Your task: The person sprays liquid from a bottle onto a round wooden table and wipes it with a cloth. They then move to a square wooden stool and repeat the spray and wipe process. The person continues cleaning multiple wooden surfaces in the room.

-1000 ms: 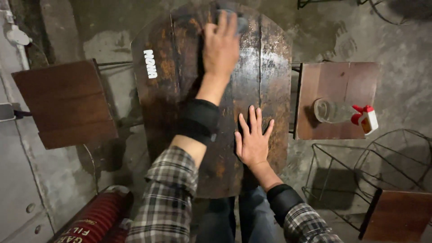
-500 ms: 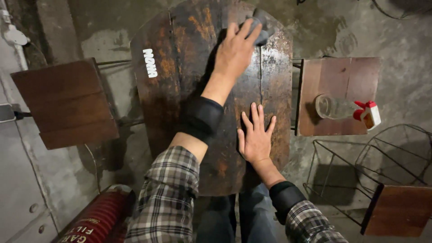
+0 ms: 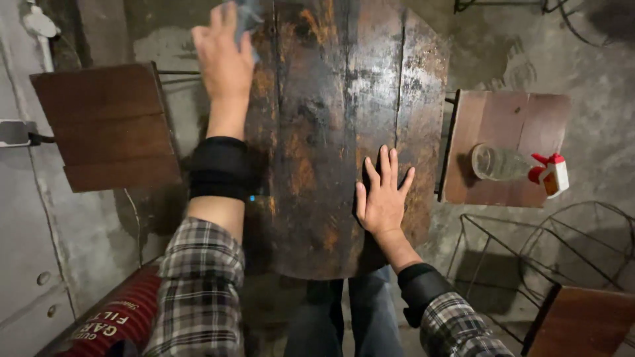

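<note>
A round tabletop of dark, worn wooden planks (image 3: 331, 99) fills the middle of the view. My left hand (image 3: 225, 59) reaches to its far left edge and presses a grey-blue cloth (image 3: 248, 13) against the wood; most of the cloth is hidden under the fingers. My right hand (image 3: 382, 198) lies flat on the near right part of the tabletop, fingers spread, holding nothing. Both wrists wear black bands over plaid sleeves.
A brown wooden seat (image 3: 106, 125) stands left of the table. On the right, a square wooden stool (image 3: 509, 112) carries a clear spray bottle (image 3: 512, 165) with a red and white head, lying down. A wire chair frame (image 3: 562, 251) and a red cylinder (image 3: 126, 317) sit lower down.
My left hand has swept the cloth from the far right part of the tabletop across to its far left edge. My right hand has stayed flat in place.
</note>
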